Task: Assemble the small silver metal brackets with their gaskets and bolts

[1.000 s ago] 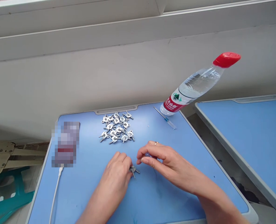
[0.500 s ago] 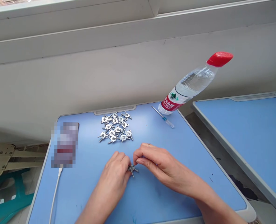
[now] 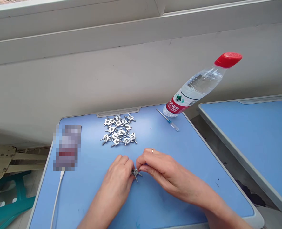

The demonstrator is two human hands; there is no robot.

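Near the middle of the blue desk (image 3: 95, 197), my left hand (image 3: 120, 178) is closed on a small silver metal part (image 3: 136, 173) with thin pins sticking out. Just right of it, my right hand (image 3: 158, 168), with a ring on one finger, is pinched at the upper edge of that part. Whatever lies between its fingertips is too small or hidden to make out. Beyond my hands, several similar silver parts (image 3: 117, 132) lie in a loose cluster.
A phone (image 3: 68, 146) with a white cable (image 3: 56, 200) lies at the left. A red-capped water bottle (image 3: 191, 90) stands at the back right, beside a thin screwdriver (image 3: 169, 121). A second blue desk (image 3: 257, 133) is at the right, across a gap.
The view has shifted slightly. My right thumb and fingers have moved a little at the metal part; my left hand keeps its hold.
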